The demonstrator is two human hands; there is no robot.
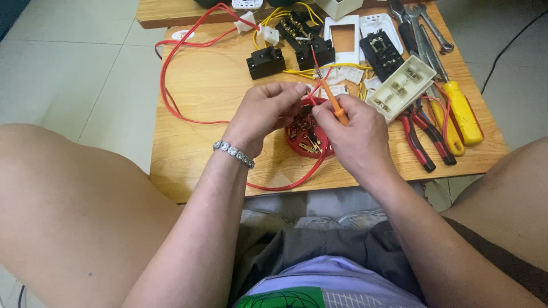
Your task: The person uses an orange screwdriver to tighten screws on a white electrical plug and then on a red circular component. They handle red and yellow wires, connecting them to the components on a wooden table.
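Note:
My left hand [267, 114] pinches the end of a red wire [171, 91] just above a round red lid [308, 140] holding small brass parts. My right hand [355, 131] grips a small orange-handled screwdriver [330, 94], its tip pointing up and away, close to my left fingers. Both hands hover over the near middle of a low wooden table [217, 80]. A beaded bracelet [233, 153] circles my left wrist.
Black switch blocks [266, 61] with yellow wires lie at the back. A white frame plate [342, 39], a cream socket module [401, 86], red-handled pliers [421, 140], yellow-handled screwdrivers [462, 111] and wrenches [425, 25] fill the right side. My bare knees flank the table.

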